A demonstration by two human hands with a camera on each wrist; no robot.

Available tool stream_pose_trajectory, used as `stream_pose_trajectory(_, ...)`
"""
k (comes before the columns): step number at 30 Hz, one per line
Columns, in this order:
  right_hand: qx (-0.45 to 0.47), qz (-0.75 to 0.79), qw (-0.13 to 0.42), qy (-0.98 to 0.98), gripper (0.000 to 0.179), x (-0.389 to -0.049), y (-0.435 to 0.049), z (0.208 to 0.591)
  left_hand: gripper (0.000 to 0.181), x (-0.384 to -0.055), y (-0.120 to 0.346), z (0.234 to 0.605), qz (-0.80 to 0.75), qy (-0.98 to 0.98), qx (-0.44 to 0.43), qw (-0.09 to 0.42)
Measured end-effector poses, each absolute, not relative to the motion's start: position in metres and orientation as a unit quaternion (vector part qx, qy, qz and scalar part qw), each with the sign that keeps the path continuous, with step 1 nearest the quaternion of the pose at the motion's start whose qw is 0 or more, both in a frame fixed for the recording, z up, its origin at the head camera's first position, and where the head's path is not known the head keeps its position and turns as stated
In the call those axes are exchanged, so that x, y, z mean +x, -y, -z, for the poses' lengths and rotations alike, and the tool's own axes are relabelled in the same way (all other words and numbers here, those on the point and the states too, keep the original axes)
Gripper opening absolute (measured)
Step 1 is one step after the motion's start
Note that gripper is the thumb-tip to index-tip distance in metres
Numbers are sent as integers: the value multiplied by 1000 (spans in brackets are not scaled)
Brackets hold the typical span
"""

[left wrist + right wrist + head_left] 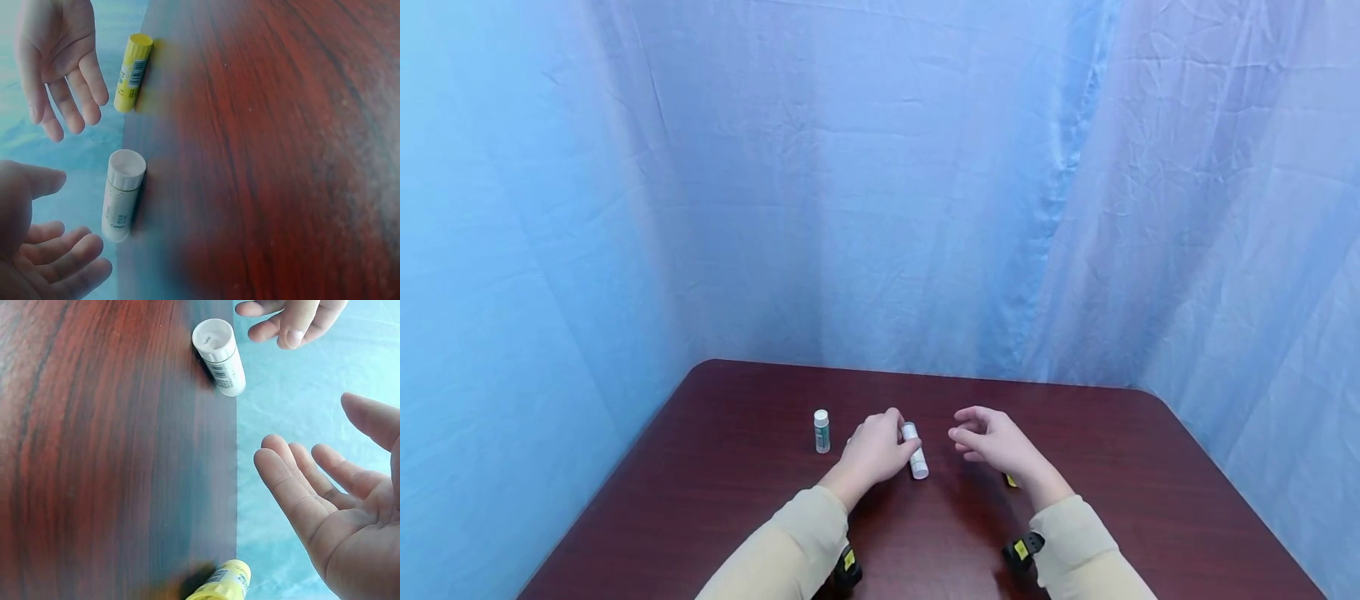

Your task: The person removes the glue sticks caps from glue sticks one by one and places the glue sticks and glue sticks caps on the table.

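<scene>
My left hand hovers beside a white glue stick, thumb and fingers spread on either side of its near part. A gap shows between those fingers and the white glue stick in the left wrist view. To the right, my right hand is raised with loosely bent fingers and holds nothing. A yellow glue stick is nearest to it; in the head view the right wrist mostly hides this stick. Left of my left hand stands a glue stick with a white cap and green label.
The dark red-brown table has rounded far corners. Light blue curtains hang behind it and along both sides. A black device with a yellow mark sits at the right wrist, and a similar one at the left.
</scene>
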State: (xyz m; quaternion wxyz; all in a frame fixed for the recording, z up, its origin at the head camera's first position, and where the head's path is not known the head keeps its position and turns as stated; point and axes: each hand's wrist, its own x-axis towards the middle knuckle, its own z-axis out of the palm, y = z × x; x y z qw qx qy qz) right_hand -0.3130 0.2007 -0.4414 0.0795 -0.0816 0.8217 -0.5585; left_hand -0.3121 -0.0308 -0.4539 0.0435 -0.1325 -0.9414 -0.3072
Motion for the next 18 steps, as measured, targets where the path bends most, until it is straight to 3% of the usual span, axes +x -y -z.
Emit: stream_pose_trajectory(18, -73, 545, 94, -830, 49, -321, -201, 451, 33, -320, 20, 458, 249, 963, -97, 37)
